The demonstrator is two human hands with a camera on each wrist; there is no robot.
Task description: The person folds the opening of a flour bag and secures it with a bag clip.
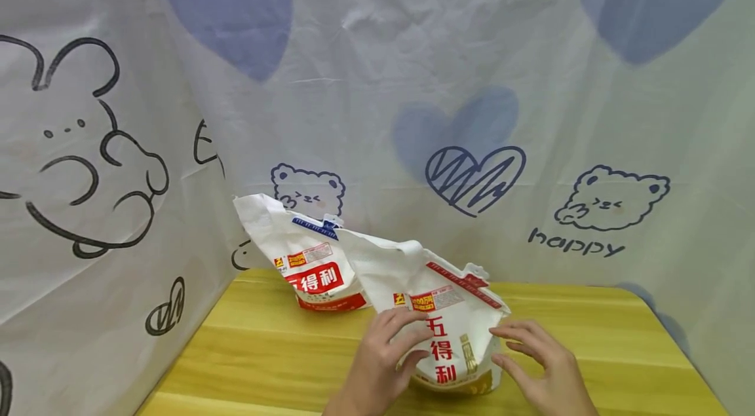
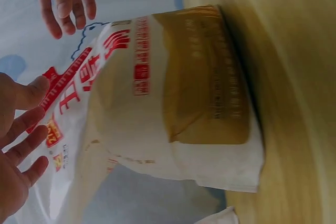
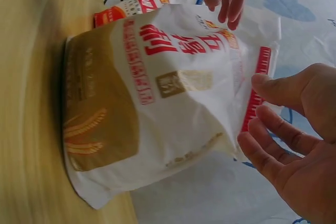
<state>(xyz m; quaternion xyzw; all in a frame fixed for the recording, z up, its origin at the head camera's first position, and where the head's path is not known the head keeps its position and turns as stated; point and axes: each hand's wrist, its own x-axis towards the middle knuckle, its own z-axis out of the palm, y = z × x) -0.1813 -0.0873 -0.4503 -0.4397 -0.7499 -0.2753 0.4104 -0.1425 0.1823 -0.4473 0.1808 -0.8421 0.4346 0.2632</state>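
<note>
A white flour bag (image 1: pixel 436 331) with red lettering and a gold lower part stands upright on the table, its top slanting over to the left. A red strip (image 1: pixel 466 282) runs along its upper edge. My left hand (image 1: pixel 380 354) is at the bag's left side, fingers loosely bent and spread. By the right side is my right hand (image 1: pixel 539 360), thumb and fingers parted around the bag's edge without gripping it. In the right wrist view the right hand (image 3: pixel 294 129) lies near the red strip. Whether any fingertip touches the bag I cannot tell.
A second white flour bag (image 1: pixel 318 278), with a blue strip on top, stands behind and to the left, partly covered by the front bag. Both rest on a yellow wood-grain table (image 1: pixel 253 350). A white cloth (image 1: pixel 366 108) printed with hearts and bears hangs behind.
</note>
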